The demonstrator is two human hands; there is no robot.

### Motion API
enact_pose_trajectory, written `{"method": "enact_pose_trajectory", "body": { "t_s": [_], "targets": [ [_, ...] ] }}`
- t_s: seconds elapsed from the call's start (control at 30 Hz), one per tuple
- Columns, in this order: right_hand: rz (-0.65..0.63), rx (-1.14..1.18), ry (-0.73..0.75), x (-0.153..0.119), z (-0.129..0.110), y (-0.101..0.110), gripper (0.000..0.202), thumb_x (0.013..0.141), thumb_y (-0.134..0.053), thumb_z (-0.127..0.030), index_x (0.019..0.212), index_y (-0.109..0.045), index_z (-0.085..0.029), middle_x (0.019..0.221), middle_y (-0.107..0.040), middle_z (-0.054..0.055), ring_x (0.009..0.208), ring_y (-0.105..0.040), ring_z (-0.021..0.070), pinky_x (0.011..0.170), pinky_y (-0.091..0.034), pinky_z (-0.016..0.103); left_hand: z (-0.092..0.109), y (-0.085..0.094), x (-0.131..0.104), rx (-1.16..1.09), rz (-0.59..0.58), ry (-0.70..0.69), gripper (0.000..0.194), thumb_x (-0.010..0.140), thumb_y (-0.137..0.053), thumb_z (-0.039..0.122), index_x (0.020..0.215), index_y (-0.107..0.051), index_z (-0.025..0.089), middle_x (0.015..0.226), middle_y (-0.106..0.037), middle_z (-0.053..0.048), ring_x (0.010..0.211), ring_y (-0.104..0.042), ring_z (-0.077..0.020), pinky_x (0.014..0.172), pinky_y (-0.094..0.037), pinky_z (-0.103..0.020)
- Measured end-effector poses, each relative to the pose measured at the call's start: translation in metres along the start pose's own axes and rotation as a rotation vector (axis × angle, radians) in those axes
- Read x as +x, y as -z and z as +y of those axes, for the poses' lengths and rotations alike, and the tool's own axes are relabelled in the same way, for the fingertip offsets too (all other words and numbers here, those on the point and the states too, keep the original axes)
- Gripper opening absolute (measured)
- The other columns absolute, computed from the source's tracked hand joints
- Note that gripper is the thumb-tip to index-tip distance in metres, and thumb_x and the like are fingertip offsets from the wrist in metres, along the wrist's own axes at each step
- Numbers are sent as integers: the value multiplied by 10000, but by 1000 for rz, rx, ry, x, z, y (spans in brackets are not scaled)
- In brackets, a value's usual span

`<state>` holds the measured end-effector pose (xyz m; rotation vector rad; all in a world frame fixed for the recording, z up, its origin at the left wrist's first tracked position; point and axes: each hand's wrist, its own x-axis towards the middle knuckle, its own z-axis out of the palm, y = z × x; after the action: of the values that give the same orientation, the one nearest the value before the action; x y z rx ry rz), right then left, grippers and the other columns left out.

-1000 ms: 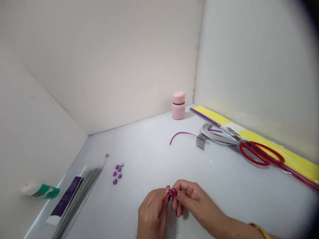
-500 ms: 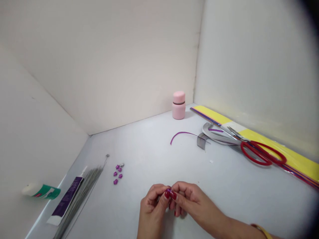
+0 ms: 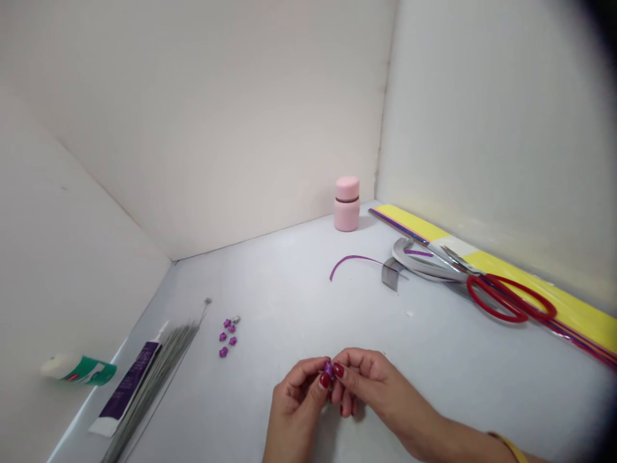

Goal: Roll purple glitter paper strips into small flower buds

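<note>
A small purple paper piece sits pinched between the fingertips of both hands, low in the middle of the view. My left hand is closed on it from the left, thumb and forefinger together. From the right, my right hand also grips it with thumb and forefinger, the other fingers curled below. Its exact shape is partly covered by the fingertips. Several small purple stars lie on the table left of my hands, with a silvery one beside them.
Grey wires and a purple tube lie at left, near a green-and-white tube. A pink jar stands at the back. Red-handled scissors, a purple strip and yellow sheets are at right.
My thumbs have moved slightly apart, so more of the purple piece shows between them. Both hands still hold it in nearly the same place.
</note>
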<state>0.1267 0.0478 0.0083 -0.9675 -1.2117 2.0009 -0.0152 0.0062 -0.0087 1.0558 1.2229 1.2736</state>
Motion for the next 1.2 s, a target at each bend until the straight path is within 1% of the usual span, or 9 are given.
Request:
{"method": "enact_pose_trajectory", "body": {
  "t_s": [0.17,0.23,0.3,0.6,0.9,0.97,1.07,1.13,1.2],
  "targets": [
    [-52,24,-15,-2,0,-1,414,771,-558,-525,743,-600,-114,584,-582,-5,496,-502,75,511,-344,198,-4,0,-6,428,137,-475,181,806,-548,152,921,-668,223,870,-666,-56,809,-620,-177,733,-494,-284],
    [-65,22,-19,-3,-1,-1,399,758,-584,-515,761,-606,-116,568,-575,-14,489,-497,73,507,-340,193,-8,1,-7,574,165,-584,234,795,-533,104,962,-648,222,908,-670,-68,849,-616,-188,763,-491,-302],
    [-82,32,-30,-3,-1,-1,393,739,-610,-508,769,-610,-116,570,-578,-14,489,-494,73,503,-333,190,-10,2,-8,656,173,-622,259,782,-540,86,988,-627,217,915,-671,-73,846,-619,-191,755,-500,-309],
    [-78,97,-78,-4,1,-1,436,746,-571,-550,705,-582,-117,577,-576,-2,484,-504,72,488,-305,186,-5,3,-7,701,152,-642,216,794,-536,103,960,-632,203,884,-679,-88,818,-630,-200,719,-521,-322],
    [-38,9,-80,-2,4,-2,481,682,-593,-613,644,-553,-135,511,-543,-18,469,-464,80,493,-319,203,0,-2,-7,640,142,-648,242,757,-542,61,930,-644,195,835,-686,-71,776,-629,-183,697,-521,-305],
    [-27,-11,-92,1,7,-2,485,689,-577,-621,641,-551,-139,519,-548,-12,466,-467,82,493,-322,209,2,-5,-7,602,133,-611,232,743,-546,59,910,-647,185,800,-692,-71,738,-626,-185,672,-513,-312],
    [-104,-45,-100,5,10,0,489,680,-572,-633,648,-554,-146,515,-558,-1,442,-474,89,474,-322,216,8,-7,-8,611,142,-542,173,758,-528,90,823,-654,190,713,-688,-52,671,-615,-180,613,-497,-303],
    [-115,-66,-102,6,11,1,458,679,-589,-608,682,-573,-150,563,-588,14,444,-491,93,471,-330,222,15,-2,-7,624,199,-463,142,771,-521,126,785,-648,188,713,-678,-50,684,-611,-179,628,-493,-301],
    [-83,-79,-120,6,11,2,430,671,-611,-581,741,-599,-157,633,-616,30,466,-515,103,478,-347,231,24,12,-2,634,292,-400,122,789,-512,161,806,-632,180,756,-668,-55,724,-613,-178,674,-499,-304]
  ]
}}
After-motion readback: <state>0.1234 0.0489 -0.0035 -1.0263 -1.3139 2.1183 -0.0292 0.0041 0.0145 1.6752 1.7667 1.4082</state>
